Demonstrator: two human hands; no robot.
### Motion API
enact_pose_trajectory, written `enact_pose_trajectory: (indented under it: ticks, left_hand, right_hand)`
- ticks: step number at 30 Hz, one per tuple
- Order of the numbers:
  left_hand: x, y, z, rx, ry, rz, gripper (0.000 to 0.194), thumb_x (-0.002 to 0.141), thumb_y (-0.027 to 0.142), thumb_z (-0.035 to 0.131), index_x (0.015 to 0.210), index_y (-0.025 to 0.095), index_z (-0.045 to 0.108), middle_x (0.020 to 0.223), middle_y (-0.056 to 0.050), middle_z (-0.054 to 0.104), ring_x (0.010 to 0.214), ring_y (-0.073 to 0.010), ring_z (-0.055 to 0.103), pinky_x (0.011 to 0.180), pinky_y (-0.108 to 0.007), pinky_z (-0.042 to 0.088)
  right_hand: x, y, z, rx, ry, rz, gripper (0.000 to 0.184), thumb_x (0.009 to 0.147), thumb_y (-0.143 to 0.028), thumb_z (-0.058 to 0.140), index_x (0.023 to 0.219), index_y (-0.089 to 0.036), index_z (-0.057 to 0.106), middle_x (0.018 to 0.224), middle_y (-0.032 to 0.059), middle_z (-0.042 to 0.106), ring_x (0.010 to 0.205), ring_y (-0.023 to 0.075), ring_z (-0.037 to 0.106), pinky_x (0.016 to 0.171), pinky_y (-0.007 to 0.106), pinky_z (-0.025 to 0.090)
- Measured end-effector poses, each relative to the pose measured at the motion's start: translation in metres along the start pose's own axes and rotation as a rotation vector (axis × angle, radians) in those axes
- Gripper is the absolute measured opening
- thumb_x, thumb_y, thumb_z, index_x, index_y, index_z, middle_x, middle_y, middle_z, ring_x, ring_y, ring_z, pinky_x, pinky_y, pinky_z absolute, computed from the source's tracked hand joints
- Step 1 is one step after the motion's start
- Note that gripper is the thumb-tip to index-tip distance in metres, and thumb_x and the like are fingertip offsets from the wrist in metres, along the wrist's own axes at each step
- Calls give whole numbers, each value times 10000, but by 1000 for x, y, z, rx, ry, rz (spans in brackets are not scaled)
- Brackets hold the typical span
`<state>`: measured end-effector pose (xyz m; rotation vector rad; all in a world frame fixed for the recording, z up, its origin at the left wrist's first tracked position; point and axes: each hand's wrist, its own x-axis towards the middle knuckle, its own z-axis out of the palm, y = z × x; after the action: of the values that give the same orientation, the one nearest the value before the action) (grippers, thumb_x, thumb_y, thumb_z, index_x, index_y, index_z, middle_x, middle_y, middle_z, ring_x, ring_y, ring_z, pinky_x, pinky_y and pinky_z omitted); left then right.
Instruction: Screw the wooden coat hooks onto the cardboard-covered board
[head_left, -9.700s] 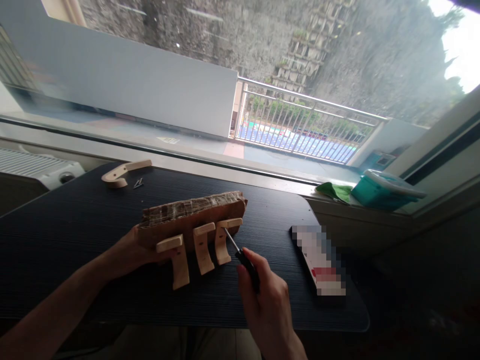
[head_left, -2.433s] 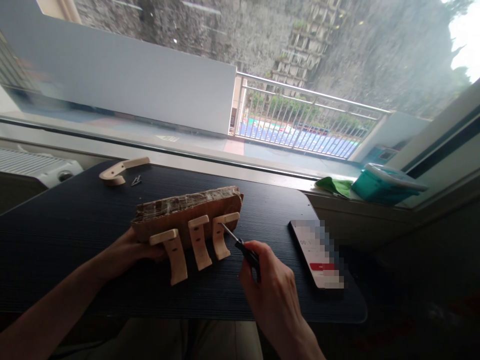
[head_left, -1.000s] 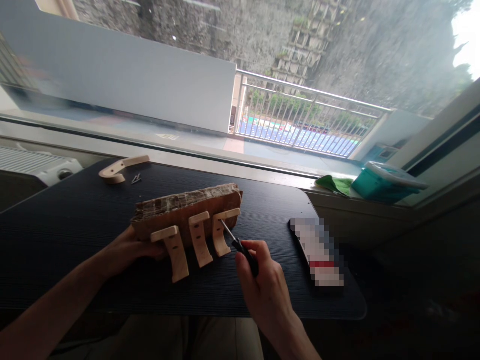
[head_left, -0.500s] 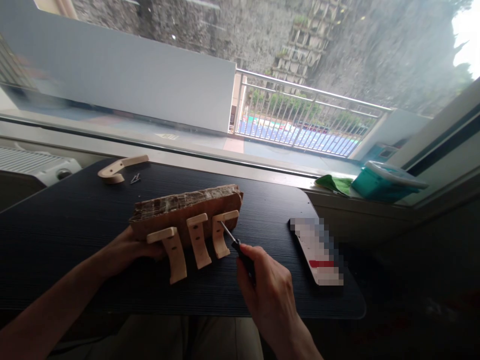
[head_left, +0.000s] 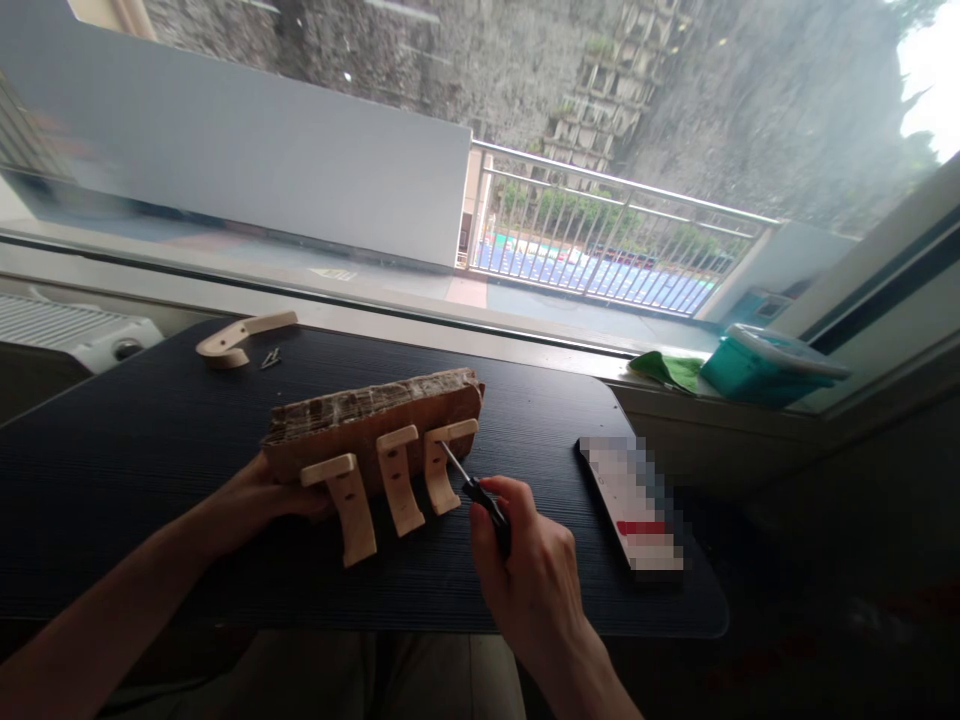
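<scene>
A thick cardboard block (head_left: 360, 425) with ragged, layered edges is tilted above the dark table. Three pale wooden hooks sit along its near face: a left hook (head_left: 355, 515), a middle hook (head_left: 403, 490) and a right hook (head_left: 439, 480). My left hand (head_left: 289, 490) grips the block from its left end and underneath, with most fingers hidden. In my right hand (head_left: 532, 570) is a screwdriver (head_left: 487, 510) with a black handle. Its tip meets the upper part of the right hook, where a screw, if any, is too small to make out.
On the table (head_left: 187, 450), a loose wooden hook (head_left: 244, 335) lies at the back left beside several screws (head_left: 271, 357). A blurred, flat item (head_left: 634, 510) rests at the right. A green cloth (head_left: 666, 370) and teal container (head_left: 772, 365) stand on the sill. A radiator (head_left: 82, 335) is at far left.
The fingers of my right hand have shifted slightly round the screwdriver handle. The block and its left hooks have moved a little to the right; the screwdriver tip stays at the right hook.
</scene>
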<state>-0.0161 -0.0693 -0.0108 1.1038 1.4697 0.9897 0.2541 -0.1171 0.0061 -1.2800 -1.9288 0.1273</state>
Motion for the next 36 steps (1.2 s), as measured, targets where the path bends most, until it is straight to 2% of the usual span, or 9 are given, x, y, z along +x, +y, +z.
enact_pose_trajectory:
  ticks: [4,9,14,17,23,25,28,32,36]
  left_hand:
    - [-7,3,4,-124,-19,-5,231,433,189,719,654,161,655,554,15,657,542,-149,586,546,-257,474]
    - [-7,6,4,-133,-36,-40,272,399,168,731,659,164,653,577,18,672,565,-166,601,549,-268,483]
    - [-6,7,4,-130,-36,-50,258,399,175,723,646,163,648,550,20,664,548,-160,593,552,-264,478]
    - [-10,10,6,-108,-25,-44,247,411,177,717,648,163,650,544,27,660,559,-156,597,575,-257,476]
    - [-11,9,6,-106,2,2,279,440,167,710,716,169,666,601,29,679,624,-164,616,618,-254,481]
    - [-9,8,4,-99,-18,-18,275,425,169,716,694,168,661,614,18,686,623,-177,619,604,-268,488]
    - [-8,7,5,-107,-31,-38,260,403,166,717,654,172,649,605,21,684,595,-168,608,568,-256,485]
    - [-11,7,7,-139,20,-15,233,433,166,703,659,182,647,567,50,663,557,-128,584,549,-218,464]
    - [-7,6,4,-121,-32,-35,300,400,161,727,691,175,659,597,24,684,591,-172,618,569,-257,490]
  right_hand:
    - [-3,1,0,-61,44,-95,219,823,-166,496,1041,-159,496,682,-20,596,562,124,578,552,241,393]
    - [-4,4,0,-115,105,-209,193,846,-103,506,1032,-147,537,756,23,604,643,126,579,608,242,425]
    - [-2,5,5,-142,115,-227,177,850,-102,512,1021,-126,553,732,30,621,637,131,589,607,243,430]
    - [-4,5,8,-65,96,-169,154,866,-145,496,1009,-130,549,723,24,632,610,125,595,587,234,424]
    - [-3,2,5,101,-63,172,167,914,-288,432,963,-181,550,615,-25,615,514,118,580,483,224,367]
    - [-2,2,5,94,-69,191,173,911,-306,429,942,-190,553,605,-30,611,506,120,575,482,230,359]
    - [-2,3,6,38,-25,125,166,885,-292,464,983,-187,547,639,-31,623,518,119,579,513,236,367]
    - [-2,5,5,-69,52,-57,273,829,-223,529,1095,-164,516,721,-9,628,584,126,590,582,239,399]
    - [-1,5,7,-124,108,-192,143,843,-147,507,977,-163,552,720,13,617,596,123,577,586,231,406]
